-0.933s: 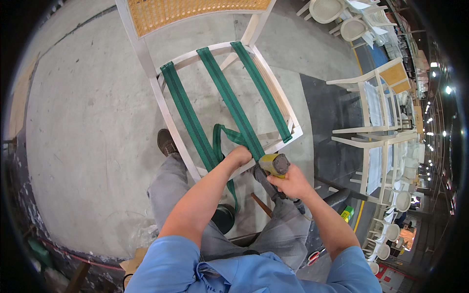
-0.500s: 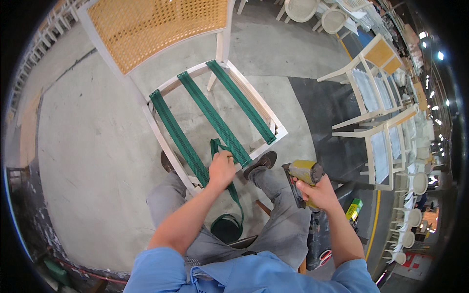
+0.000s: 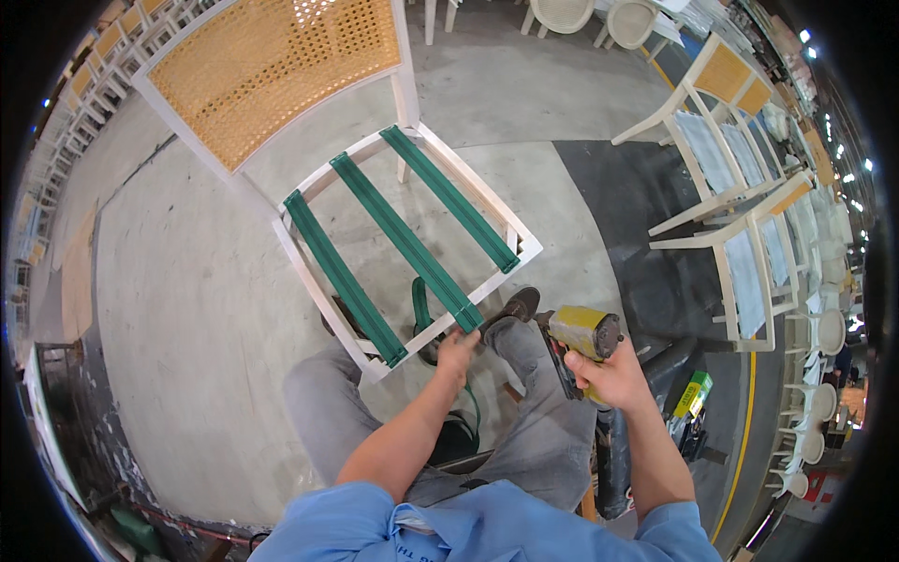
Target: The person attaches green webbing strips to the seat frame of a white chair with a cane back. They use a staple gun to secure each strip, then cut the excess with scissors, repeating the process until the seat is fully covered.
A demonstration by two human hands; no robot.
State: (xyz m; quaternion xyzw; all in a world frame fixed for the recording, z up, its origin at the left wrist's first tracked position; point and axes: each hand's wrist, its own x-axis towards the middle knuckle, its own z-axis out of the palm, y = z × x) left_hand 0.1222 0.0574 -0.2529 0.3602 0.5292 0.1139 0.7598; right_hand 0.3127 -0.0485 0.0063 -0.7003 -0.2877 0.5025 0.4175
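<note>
A white chair frame [image 3: 318, 281] with a woven cane back [image 3: 272, 70] stands in front of me. Three green webbing straps [image 3: 403, 239] run across its open seat. My left hand [image 3: 459, 351] pinches the near end of the middle strap at the front rail. A loose tail of green webbing [image 3: 419, 304] hangs below the seat. My right hand [image 3: 609, 375] grips a yellow staple gun [image 3: 581, 337], held to the right of the frame and away from it. My legs in grey trousers sit under the seat.
Several white chairs with blue-grey seats [image 3: 740, 215] stand in a row at the right on a dark mat. A green and yellow box [image 3: 691, 395] lies by my right leg. More chairs line the far edge. Bare concrete floor [image 3: 178, 309] spreads to the left.
The staple gun has moved right, off the front rail of the seat. My left hand stays on the strap end at the rail. The view has tilted so the cane back shows.
</note>
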